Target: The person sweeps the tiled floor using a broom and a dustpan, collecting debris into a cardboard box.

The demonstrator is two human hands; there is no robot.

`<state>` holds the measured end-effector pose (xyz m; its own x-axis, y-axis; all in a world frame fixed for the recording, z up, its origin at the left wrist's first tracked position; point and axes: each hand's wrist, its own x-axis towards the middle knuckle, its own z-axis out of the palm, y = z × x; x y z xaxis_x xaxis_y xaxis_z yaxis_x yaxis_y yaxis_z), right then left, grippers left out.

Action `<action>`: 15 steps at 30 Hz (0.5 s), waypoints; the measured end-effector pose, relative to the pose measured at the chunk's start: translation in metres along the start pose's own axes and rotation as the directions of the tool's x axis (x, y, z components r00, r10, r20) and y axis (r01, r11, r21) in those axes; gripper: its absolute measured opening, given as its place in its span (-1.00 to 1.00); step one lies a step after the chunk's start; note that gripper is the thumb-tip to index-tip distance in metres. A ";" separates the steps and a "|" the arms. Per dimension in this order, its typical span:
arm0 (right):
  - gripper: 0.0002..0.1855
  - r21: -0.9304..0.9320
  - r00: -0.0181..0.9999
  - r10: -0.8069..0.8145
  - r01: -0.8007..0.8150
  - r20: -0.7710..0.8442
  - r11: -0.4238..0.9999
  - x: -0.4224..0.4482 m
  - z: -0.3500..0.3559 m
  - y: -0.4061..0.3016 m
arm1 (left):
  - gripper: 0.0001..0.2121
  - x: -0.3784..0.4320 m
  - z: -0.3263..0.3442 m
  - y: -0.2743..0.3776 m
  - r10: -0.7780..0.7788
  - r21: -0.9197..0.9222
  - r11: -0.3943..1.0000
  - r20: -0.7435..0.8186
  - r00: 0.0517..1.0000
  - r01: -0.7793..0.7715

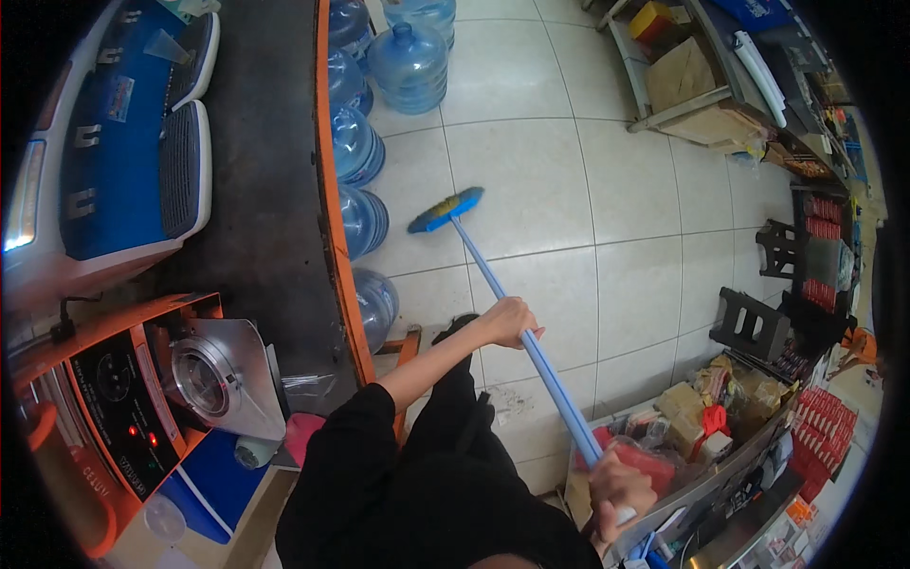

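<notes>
A broom with a light blue handle (558,387) slants across the view, gripped by both my hands. Partway down the handle, my left hand (510,322) is wrapped around it. My right hand (620,489) closes near the handle's upper end, at the lower right. The blue broom head (448,208), with dark and yellowish bristles, rests on the white tiled floor (526,178). Just left of the bristles stand large blue water bottles (362,220). Dark smudges (513,402) mark the tile beside my leg.
An orange-edged dark counter (270,178) runs along the left, bearing a cup sealing machine (206,384). Plastic stools (750,323) stand at the right. A bin of packages (682,427) sits by my right hand. At the upper right is a shelf table (682,107) holding cardboard boxes.
</notes>
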<state>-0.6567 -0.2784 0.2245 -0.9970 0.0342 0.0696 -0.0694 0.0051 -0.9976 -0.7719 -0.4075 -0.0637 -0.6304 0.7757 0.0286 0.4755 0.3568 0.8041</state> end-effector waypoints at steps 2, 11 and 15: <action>-0.73 0.040 0.996 -0.073 0.071 0.047 0.997 0.007 0.001 -0.010 | -0.72 0.002 -0.019 0.002 -0.009 0.007 1.000 0.005 1.000 0.009; -0.66 0.066 0.994 -0.106 0.105 0.010 0.992 0.052 0.076 0.095 | -0.95 -0.020 -0.065 -0.127 -0.023 0.019 1.000 -0.109 0.994 0.025; -0.64 0.092 1.000 0.007 -0.008 0.009 0.996 0.032 0.055 0.075 | -0.92 -0.036 -0.038 -0.090 -0.058 -0.090 0.995 -0.145 0.988 0.045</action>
<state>-0.6961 -0.3319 0.1522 -0.9977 0.0258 0.0621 -0.0642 -0.0875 -0.9941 -0.8153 -0.4878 -0.1141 -0.7392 0.6700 0.0680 0.3893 0.3426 0.8550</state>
